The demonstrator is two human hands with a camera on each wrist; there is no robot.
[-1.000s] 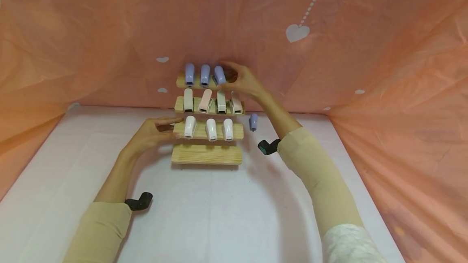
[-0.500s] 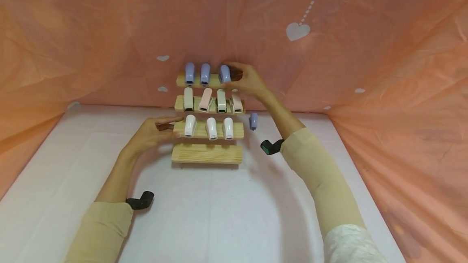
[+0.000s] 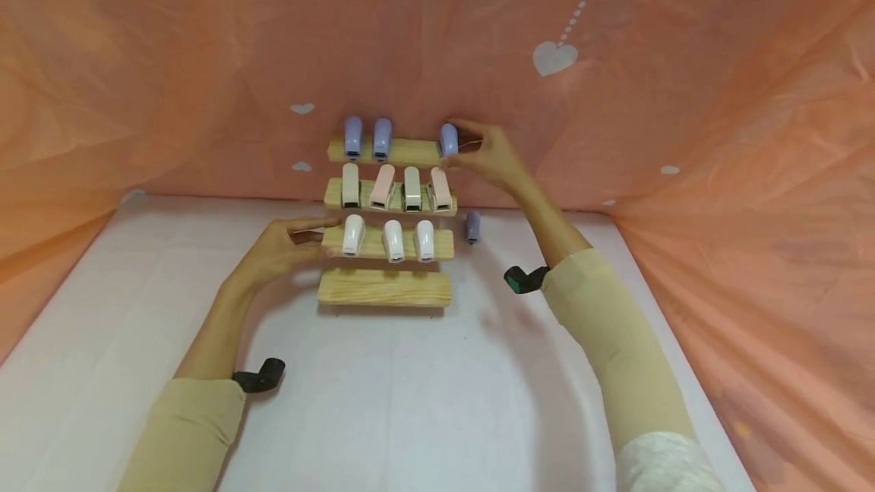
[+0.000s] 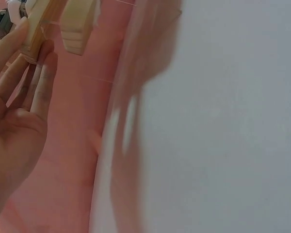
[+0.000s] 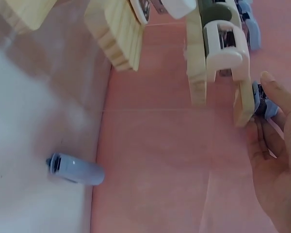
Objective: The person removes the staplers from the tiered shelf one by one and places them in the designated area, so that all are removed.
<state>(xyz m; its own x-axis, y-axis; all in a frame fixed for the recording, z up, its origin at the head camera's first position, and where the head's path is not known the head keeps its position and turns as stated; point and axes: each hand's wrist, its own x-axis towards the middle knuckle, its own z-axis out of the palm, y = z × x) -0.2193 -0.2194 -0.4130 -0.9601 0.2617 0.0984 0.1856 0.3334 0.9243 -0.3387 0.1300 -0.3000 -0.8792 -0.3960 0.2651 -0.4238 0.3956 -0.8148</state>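
Observation:
A wooden tiered rack [image 3: 385, 289] carries small staplers in rows. On its top tier, at the right end, my right hand [image 3: 490, 158] pinches a purple stapler [image 3: 448, 140] between thumb and fingers. Two more purple staplers [image 3: 382, 138] stand at the left of that tier. My left hand [image 3: 282, 249] grips the left end of the third tier, thumb on one face of the wooden board [image 4: 36, 29] and fingers against the other. Beside that hand stands a white stapler [image 3: 353, 235]. In the right wrist view the pinched stapler [image 5: 270, 108] sits at the board's end.
Grey and pink staplers [image 3: 440, 190] line the second tier. Two more white staplers [image 3: 393, 241] stand on the third. A loose purple stapler [image 3: 473, 227] rests on the white table [image 3: 383, 401] right of the rack. Orange cloth [image 3: 437, 36] hangs behind and at the sides.
My right hand has moved right along the top tier with the purple stapler, widening the gap to the other two. My left hand has stayed at the third tier's end.

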